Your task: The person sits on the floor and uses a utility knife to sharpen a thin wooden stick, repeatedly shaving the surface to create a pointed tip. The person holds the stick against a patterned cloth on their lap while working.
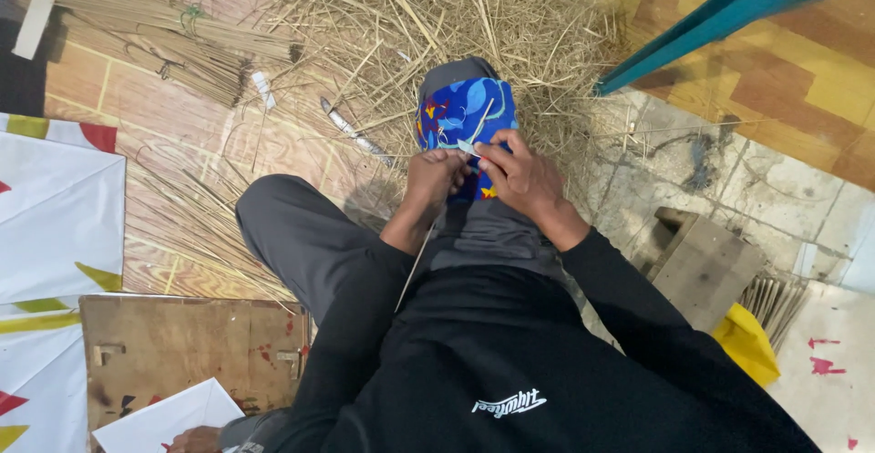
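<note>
**Over your knee: both hands on a thin stick**

On your raised knee lies a blue patterned cloth (465,111), and both of your hands meet just on it. Your right hand (521,175) is closed, with the fingers pinched around a small pale blade (468,148) at its tip. Your left hand (436,178) is also closed, gripping a thin stick (415,266); the stick runs from this hand down and back toward your body, across the grey trouser leg. The blade touches the stick between the two hands, as far as I can tell, because this place is small and partly hidden.

Beyond the knee, a big heap of dry straw-coloured shavings (437,15) covers the floor. At the upper left lie bundles of thin sticks (164,38), tied together. On your left side you have white paper sheets with coloured shapes (55,207) and a plywood board (173,344). At the right stands a small wooden block (706,266), and a turquoise chair leg (720,15) crosses the upper corner.
</note>
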